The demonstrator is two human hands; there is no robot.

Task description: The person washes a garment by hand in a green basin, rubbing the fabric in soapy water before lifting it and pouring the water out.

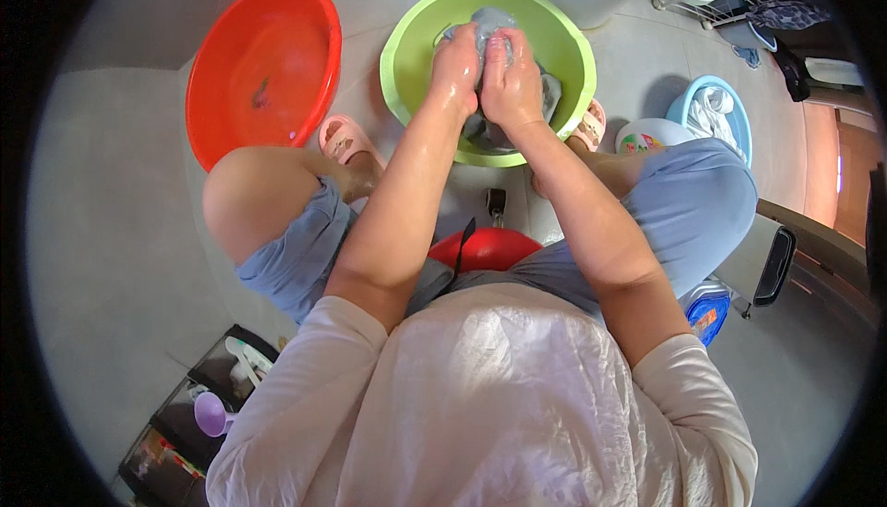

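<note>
A light-green plastic basin point(409, 56) stands on the floor in front of me, between my feet. Wet grey cloth point(495, 19) is bunched up in it, and more dark grey fabric point(551, 94) lies lower in the basin. My left hand point(456, 67) and my right hand point(511, 77) are side by side over the basin, both gripping the grey cloth. Both hands look wet. My fingertips are partly hidden in the folds.
A large red basin point(277, 42) leans at the left. On the right are a white container point(651, 134) with a label and a light-blue bucket point(743, 126) holding white cloth point(710, 108). A purple ladle point(210, 413) rests on the black rack point(180, 431) at lower left.
</note>
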